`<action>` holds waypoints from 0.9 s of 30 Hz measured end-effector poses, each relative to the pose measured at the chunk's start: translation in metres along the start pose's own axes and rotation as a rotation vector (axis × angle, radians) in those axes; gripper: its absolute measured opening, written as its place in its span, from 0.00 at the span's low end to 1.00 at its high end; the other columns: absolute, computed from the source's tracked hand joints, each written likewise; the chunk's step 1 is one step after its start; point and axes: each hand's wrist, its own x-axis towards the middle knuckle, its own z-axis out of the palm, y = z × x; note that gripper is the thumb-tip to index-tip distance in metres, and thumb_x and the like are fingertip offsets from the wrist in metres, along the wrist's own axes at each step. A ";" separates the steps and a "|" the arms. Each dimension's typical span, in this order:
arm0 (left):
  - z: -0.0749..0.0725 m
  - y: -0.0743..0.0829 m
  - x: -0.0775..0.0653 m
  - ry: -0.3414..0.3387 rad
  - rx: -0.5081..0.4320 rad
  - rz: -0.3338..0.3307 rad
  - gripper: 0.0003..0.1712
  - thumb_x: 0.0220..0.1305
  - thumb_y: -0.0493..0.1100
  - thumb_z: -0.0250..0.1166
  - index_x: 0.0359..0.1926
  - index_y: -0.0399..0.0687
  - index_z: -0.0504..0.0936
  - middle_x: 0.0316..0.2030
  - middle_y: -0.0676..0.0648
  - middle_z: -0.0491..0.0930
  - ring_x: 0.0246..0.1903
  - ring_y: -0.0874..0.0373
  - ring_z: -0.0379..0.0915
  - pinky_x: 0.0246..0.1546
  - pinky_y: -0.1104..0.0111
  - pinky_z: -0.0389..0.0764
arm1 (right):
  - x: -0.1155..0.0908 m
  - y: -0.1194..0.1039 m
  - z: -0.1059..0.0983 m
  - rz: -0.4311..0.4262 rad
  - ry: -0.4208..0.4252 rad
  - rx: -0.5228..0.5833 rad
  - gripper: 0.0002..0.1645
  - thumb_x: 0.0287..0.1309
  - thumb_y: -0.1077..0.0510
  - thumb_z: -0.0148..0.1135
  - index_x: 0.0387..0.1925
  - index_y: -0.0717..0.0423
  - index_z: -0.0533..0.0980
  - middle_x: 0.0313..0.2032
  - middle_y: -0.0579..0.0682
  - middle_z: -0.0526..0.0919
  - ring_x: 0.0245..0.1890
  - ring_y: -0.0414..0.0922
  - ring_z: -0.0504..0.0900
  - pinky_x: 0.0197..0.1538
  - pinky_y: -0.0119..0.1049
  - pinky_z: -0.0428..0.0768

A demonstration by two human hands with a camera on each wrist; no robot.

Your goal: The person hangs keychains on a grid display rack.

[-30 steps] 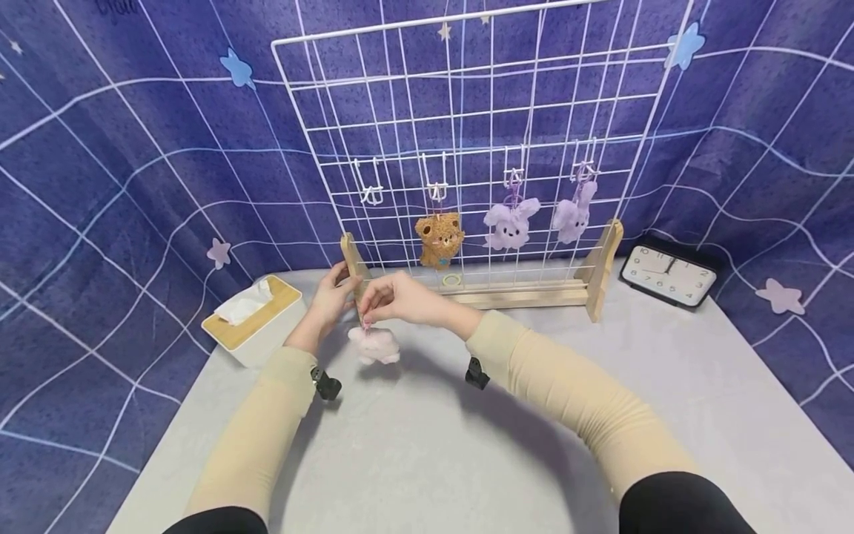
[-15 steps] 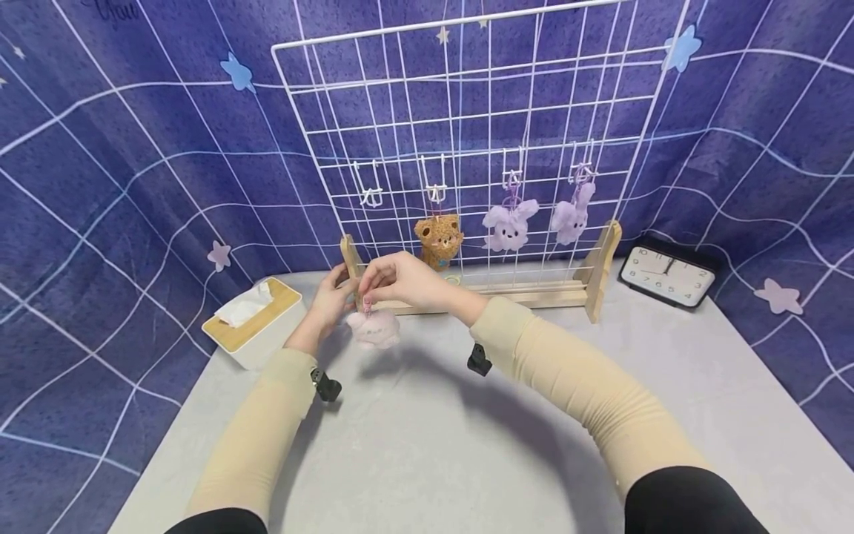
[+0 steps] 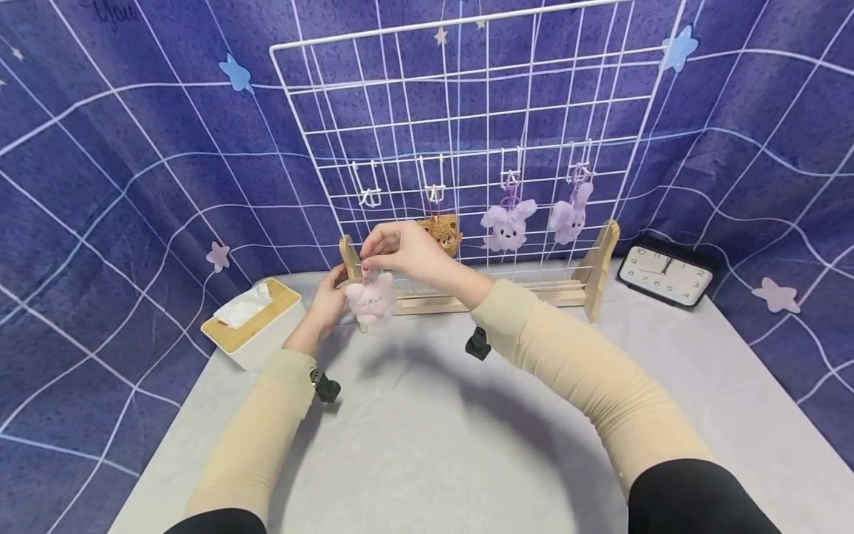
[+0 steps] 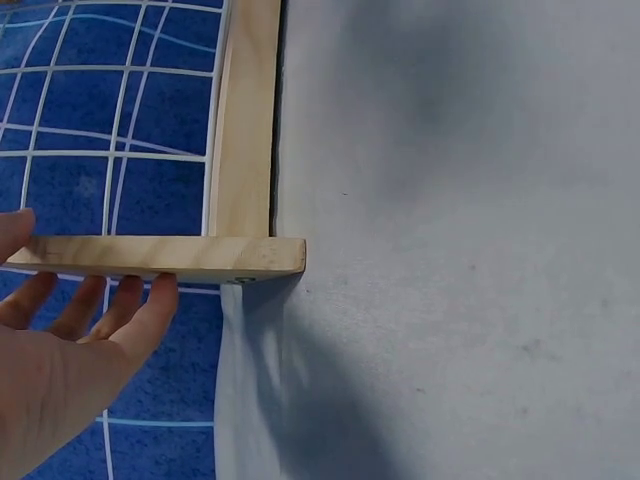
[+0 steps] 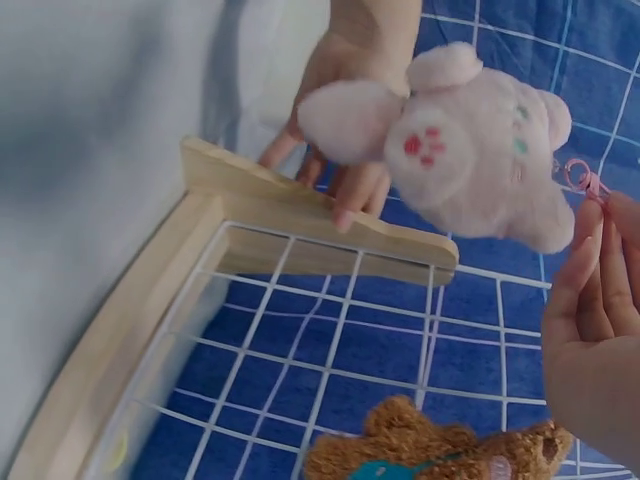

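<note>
My right hand [image 3: 408, 248] pinches the pink ring [image 5: 578, 175] of a pale pink plush keychain [image 3: 371, 297], which dangles below the fingertips in the head view. The right wrist view shows the plush's round body and a paw with red pads. My left hand [image 3: 327, 302] grips the wooden end foot [image 4: 165, 253] of a rack, thumb on one side and fingers on the other. Above the plush, a white hook [image 3: 370, 198] on the wire grid [image 3: 380, 32] carries nothing. A brown bear keychain [image 3: 447, 231] hangs on the neighbouring hook, partly hidden by my right hand.
Two lilac plush keychains, one facing forward [image 3: 509, 225] and one turned sideways [image 3: 568, 219], hang on hooks farther right. A tissue box [image 3: 230, 330] stands left of the rack, and a black-framed clock [image 3: 667, 274] at its right.
My right hand has risen with the pink plush, lifting it higher off the table towards the grid, and now covers part of the bear. My left hand stays on the rack's foot.
</note>
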 end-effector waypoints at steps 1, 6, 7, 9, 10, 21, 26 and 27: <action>0.000 0.000 0.000 -0.002 0.000 -0.001 0.34 0.76 0.32 0.51 0.79 0.41 0.54 0.72 0.34 0.60 0.64 0.46 0.64 0.53 0.64 0.80 | 0.001 -0.001 -0.001 0.003 0.016 -0.005 0.06 0.57 0.69 0.74 0.36 0.61 0.83 0.33 0.51 0.88 0.37 0.46 0.86 0.48 0.36 0.84; 0.000 0.000 0.000 -0.007 -0.019 -0.007 0.33 0.77 0.32 0.47 0.79 0.39 0.52 0.73 0.32 0.57 0.70 0.40 0.58 0.64 0.42 0.71 | 0.007 -0.007 -0.006 0.006 0.088 -0.047 0.06 0.57 0.67 0.74 0.35 0.59 0.83 0.32 0.50 0.87 0.37 0.45 0.85 0.48 0.34 0.82; 0.000 0.000 0.000 -0.009 -0.022 -0.006 0.33 0.78 0.33 0.48 0.79 0.38 0.51 0.74 0.31 0.56 0.70 0.39 0.57 0.65 0.40 0.69 | 0.008 -0.008 -0.007 0.007 0.099 -0.047 0.05 0.58 0.67 0.74 0.35 0.59 0.83 0.33 0.50 0.87 0.37 0.45 0.85 0.48 0.34 0.82; 0.001 0.001 0.000 -0.010 -0.030 -0.008 0.33 0.78 0.34 0.49 0.79 0.38 0.51 0.74 0.31 0.56 0.71 0.38 0.56 0.66 0.39 0.67 | 0.009 -0.010 -0.009 0.003 0.115 -0.043 0.05 0.58 0.67 0.73 0.35 0.60 0.83 0.33 0.51 0.88 0.37 0.46 0.86 0.49 0.34 0.82; 0.001 0.001 0.000 -0.011 -0.027 -0.009 0.33 0.78 0.34 0.48 0.79 0.37 0.51 0.74 0.31 0.55 0.71 0.38 0.56 0.66 0.39 0.66 | 0.010 -0.011 -0.010 0.002 0.124 -0.040 0.05 0.58 0.67 0.73 0.35 0.60 0.83 0.33 0.51 0.88 0.37 0.46 0.86 0.49 0.34 0.82; 0.001 0.013 -0.007 -0.020 -0.083 -0.042 0.34 0.77 0.34 0.53 0.79 0.37 0.53 0.75 0.32 0.56 0.70 0.36 0.57 0.66 0.38 0.66 | 0.024 -0.023 -0.013 -0.039 0.225 -0.064 0.05 0.58 0.68 0.73 0.35 0.59 0.84 0.33 0.50 0.88 0.35 0.43 0.86 0.47 0.32 0.82; 0.004 0.028 -0.017 -0.035 -0.077 -0.060 0.36 0.76 0.34 0.55 0.78 0.34 0.52 0.74 0.30 0.55 0.70 0.35 0.56 0.66 0.39 0.66 | 0.028 -0.028 -0.013 -0.067 0.268 -0.061 0.04 0.58 0.68 0.73 0.35 0.61 0.83 0.33 0.53 0.88 0.34 0.43 0.86 0.42 0.32 0.82; 0.004 0.028 -0.018 -0.036 -0.076 -0.061 0.36 0.76 0.35 0.55 0.78 0.35 0.52 0.74 0.30 0.55 0.70 0.35 0.56 0.66 0.39 0.66 | 0.028 -0.028 -0.013 -0.072 0.275 -0.054 0.05 0.59 0.68 0.73 0.35 0.61 0.83 0.34 0.53 0.89 0.34 0.43 0.86 0.41 0.33 0.82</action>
